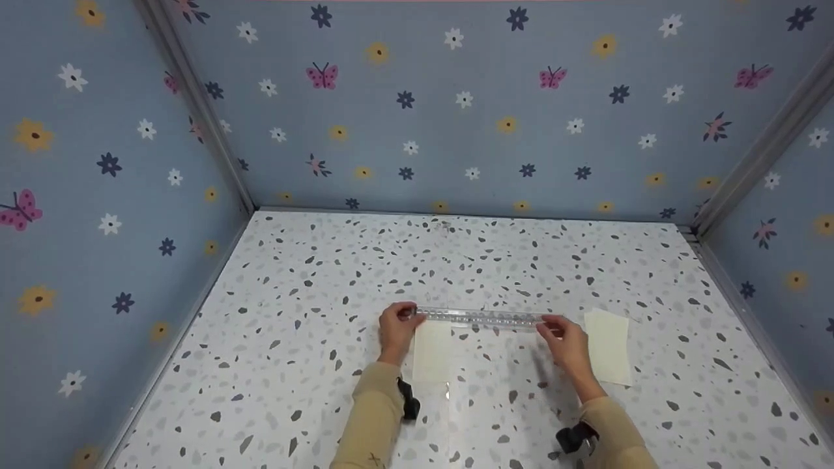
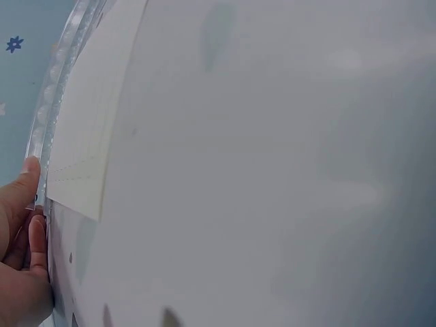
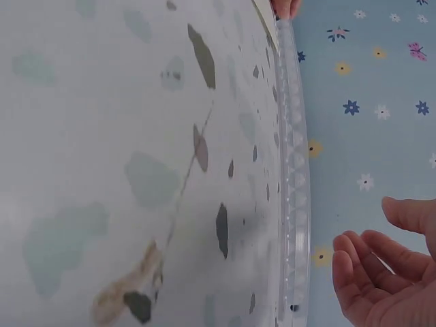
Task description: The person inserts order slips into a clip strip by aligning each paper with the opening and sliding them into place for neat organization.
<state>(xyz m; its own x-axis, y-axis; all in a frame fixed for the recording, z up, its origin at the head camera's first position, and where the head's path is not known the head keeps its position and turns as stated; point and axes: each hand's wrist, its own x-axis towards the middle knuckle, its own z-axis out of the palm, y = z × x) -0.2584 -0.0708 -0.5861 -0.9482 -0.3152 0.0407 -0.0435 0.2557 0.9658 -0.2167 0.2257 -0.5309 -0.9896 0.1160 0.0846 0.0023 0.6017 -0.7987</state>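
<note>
A clear plastic ruler (image 1: 485, 318) lies crosswise over the table, its left part along the far edge of a pale yellow paper sheet (image 1: 431, 355). My left hand (image 1: 396, 331) pinches the ruler's left end; in the left wrist view the thumb (image 2: 28, 178) presses on its face. By the right end is my right hand (image 1: 565, 342). The right wrist view shows that hand (image 3: 388, 272) beside the ruler (image 3: 295, 150), thumb and loosely bent fingers apart with nothing between them. Whether a fingertip touches the ruler is hard to tell.
A second pale yellow sheet (image 1: 609, 348) lies to the right of my right hand. The speckled white table (image 1: 313, 260) is enclosed by blue flowered panels (image 1: 456, 130) at the back and sides. Black wrist cameras (image 1: 409, 400) sit on both sleeves.
</note>
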